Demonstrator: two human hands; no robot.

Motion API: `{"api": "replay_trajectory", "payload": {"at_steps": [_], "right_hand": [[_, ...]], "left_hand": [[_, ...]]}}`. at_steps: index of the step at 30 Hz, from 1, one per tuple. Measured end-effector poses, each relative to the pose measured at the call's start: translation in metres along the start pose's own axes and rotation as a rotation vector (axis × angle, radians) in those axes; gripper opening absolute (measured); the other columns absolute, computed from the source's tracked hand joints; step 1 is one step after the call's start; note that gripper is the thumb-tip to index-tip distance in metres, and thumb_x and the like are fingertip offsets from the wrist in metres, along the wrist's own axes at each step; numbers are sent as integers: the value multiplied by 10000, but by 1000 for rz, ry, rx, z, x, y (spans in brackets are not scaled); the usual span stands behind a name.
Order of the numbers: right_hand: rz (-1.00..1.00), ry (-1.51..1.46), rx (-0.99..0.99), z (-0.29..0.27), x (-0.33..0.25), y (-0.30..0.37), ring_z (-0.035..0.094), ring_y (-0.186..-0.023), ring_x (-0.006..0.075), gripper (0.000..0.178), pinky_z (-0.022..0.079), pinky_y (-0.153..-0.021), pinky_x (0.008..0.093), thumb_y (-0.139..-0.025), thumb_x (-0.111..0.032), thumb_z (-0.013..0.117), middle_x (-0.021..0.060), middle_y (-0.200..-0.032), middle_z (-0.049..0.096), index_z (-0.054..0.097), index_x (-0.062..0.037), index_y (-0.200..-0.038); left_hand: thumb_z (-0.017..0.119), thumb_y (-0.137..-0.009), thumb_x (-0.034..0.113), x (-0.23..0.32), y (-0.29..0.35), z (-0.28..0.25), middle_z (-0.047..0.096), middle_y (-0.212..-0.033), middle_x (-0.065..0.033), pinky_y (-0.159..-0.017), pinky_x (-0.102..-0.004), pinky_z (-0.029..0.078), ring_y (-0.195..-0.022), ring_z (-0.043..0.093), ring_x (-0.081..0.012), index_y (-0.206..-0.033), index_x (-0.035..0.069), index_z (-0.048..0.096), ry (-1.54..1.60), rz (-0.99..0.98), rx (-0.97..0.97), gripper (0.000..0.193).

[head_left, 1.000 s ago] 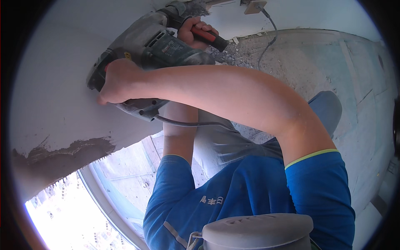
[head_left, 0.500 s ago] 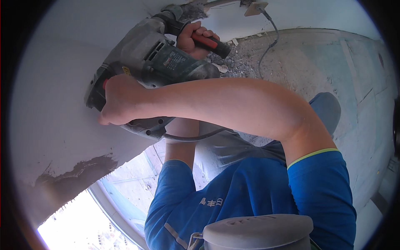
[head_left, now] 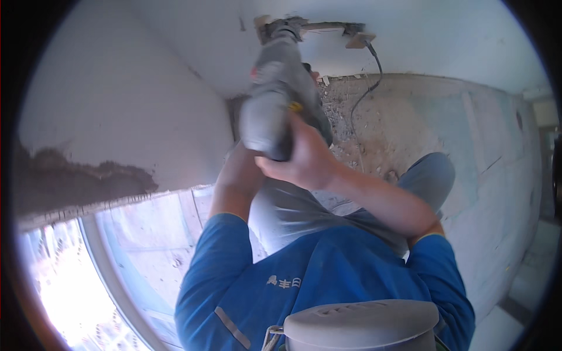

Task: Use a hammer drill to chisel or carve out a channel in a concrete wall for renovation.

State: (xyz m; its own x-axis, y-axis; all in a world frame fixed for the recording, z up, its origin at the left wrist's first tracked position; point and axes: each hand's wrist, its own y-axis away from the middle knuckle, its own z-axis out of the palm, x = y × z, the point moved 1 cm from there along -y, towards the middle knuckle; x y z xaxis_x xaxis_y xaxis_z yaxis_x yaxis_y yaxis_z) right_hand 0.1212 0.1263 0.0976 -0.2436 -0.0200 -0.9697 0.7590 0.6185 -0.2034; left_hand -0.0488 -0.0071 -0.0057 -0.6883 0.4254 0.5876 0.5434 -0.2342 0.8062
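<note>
A grey and dark green rotary hammer [head_left: 278, 96], blurred by motion, points away from me. Its front end is at a chipped-out cavity [head_left: 290, 26] in the wall; whether it touches cannot be made out. My right hand [head_left: 304, 155] is closed round the rear handle. Behind the tool's body my left hand [head_left: 316, 76] is mostly hidden; only a bit of skin shows beside the dark end of the side handle [head_left: 307, 67]. My left forearm [head_left: 239, 172] runs up under the tool.
A wall socket [head_left: 359, 40] with a plugged-in black cable [head_left: 374, 76] is right of the cavity. Rubble [head_left: 339, 108] lies on the floor along the wall. A pale wall [head_left: 129, 99] with a broken patch [head_left: 93, 178] stands left, above a bright window [head_left: 70, 281].
The rotary hammer has swung from the left to point straight ahead at the wall cavity. My right hand has moved right and closer to my body, staying on its rear handle.
</note>
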Motion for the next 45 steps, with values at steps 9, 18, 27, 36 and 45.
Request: {"api": "replay_trajectory", "payload": {"at_steps": [9,18,27,36,45], "right_hand": [[130,-27,-24,-20,66,81,603,-739,148,320,485,-686,287,-719,-5,679,54,-832,598,545,-33,-1009],[134,-211,-9,-6,79,75,564,-794,100,305,470,-693,245,-743,114,613,24,-870,535,517,-49,-982],[103,-79,124,23,100,66,620,-844,153,295,497,-761,300,-743,44,648,61,-910,622,542,-37,-1006],[183,94,210,14,112,49,653,-863,161,335,507,-761,297,-722,-34,703,75,-904,675,571,-11,-1029],[274,-340,413,-49,81,73,607,-817,135,270,491,-730,271,-782,11,667,41,-913,622,576,-19,-1035]], "left_hand": [[649,-813,254,-42,-34,-8,599,-795,-52,-696,-327,488,-740,586,-201,-853,58,570,168,277,110,214],[645,-822,255,-74,-94,-31,611,-843,-59,-717,-333,488,-782,595,-208,-892,47,582,218,499,186,229],[640,-831,257,-99,-138,-41,622,-892,-66,-738,-340,488,-824,603,-215,-931,35,593,249,723,283,247],[635,-840,258,-111,-181,1,634,-940,-73,-759,-347,488,-866,612,-221,-969,24,605,275,960,384,270],[656,-821,231,-54,-108,28,649,-962,-82,-792,-344,485,-955,612,-202,-1048,16,613,94,845,551,316]]}}
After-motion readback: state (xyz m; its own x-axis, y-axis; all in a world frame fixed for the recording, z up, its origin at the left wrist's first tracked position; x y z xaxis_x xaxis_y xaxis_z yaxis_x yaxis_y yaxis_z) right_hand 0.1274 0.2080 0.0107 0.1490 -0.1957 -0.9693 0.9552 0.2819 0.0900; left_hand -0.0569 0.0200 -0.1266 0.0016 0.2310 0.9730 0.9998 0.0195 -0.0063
